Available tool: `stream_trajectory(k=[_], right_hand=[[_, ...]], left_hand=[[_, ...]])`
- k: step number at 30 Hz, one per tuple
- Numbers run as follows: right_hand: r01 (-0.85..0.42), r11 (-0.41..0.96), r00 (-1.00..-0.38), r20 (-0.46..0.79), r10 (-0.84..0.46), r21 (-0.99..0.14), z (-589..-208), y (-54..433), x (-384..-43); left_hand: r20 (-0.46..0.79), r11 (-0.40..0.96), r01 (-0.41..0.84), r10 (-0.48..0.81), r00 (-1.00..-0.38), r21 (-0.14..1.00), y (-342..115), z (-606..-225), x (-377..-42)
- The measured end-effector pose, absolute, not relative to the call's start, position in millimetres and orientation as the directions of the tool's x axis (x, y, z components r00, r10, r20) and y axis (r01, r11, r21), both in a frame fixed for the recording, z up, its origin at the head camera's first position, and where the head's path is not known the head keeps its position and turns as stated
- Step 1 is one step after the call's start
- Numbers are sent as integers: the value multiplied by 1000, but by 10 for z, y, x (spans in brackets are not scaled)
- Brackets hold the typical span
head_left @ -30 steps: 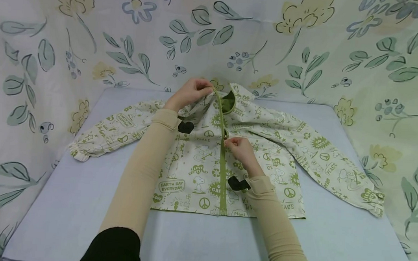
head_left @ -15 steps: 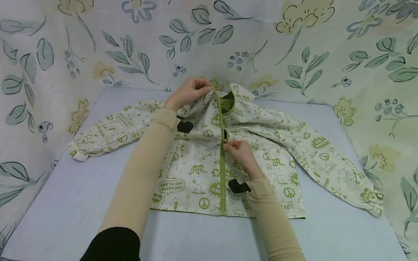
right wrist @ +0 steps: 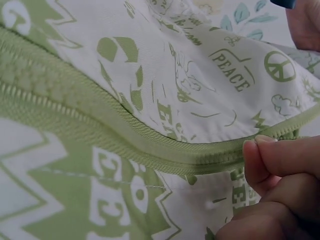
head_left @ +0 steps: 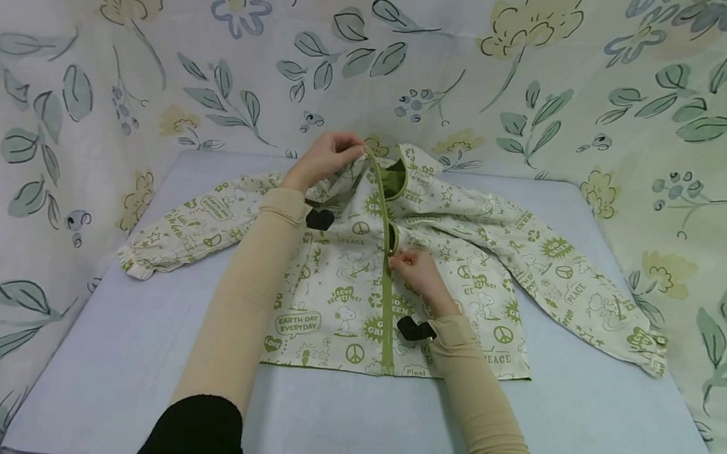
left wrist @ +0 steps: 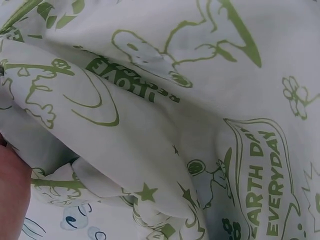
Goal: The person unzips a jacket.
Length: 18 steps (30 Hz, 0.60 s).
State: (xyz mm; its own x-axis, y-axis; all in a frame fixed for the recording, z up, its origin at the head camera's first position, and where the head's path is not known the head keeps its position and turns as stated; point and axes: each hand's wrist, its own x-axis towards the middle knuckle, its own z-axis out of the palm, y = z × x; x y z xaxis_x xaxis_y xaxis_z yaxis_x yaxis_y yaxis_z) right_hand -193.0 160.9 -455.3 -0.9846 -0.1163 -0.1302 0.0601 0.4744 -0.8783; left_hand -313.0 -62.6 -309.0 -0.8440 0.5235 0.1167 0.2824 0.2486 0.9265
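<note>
From my remote place, I see at left one sleeve [head_left: 184, 228] with its cuff [head_left: 141, 262] near the left edge of the tabletop [head_left: 341, 425]. Next, the left hand [head_left: 325, 160] pinches the jacket [head_left: 330, 280] at the collar, close to the back edge. The jacket lies spread across the middle, its hem well apart from the front edge, and the green zipper [head_left: 387, 317] runs down its front. The right hand [head_left: 419, 274] holds the zipper between thumb and finger, just below a narrow gap; I cannot tell the pull under these fingertips. The other sleeve [head_left: 572, 293] reaches the right edge.
</note>
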Motion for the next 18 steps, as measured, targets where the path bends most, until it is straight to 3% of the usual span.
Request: stream_trajectory(k=[9, 18], right_hand=[[77, 480, -979, -156, -128, -874, -4563, 1623, -1913], [118, 474, -971, -201, -127, -873, -4562, 1625, -1899]], left_hand=[[124, 251, 278, 494, -861, 927, -630, -3097, -3132], [184, 217, 319, 480, -858, 922, -658, -3366, -3371]])
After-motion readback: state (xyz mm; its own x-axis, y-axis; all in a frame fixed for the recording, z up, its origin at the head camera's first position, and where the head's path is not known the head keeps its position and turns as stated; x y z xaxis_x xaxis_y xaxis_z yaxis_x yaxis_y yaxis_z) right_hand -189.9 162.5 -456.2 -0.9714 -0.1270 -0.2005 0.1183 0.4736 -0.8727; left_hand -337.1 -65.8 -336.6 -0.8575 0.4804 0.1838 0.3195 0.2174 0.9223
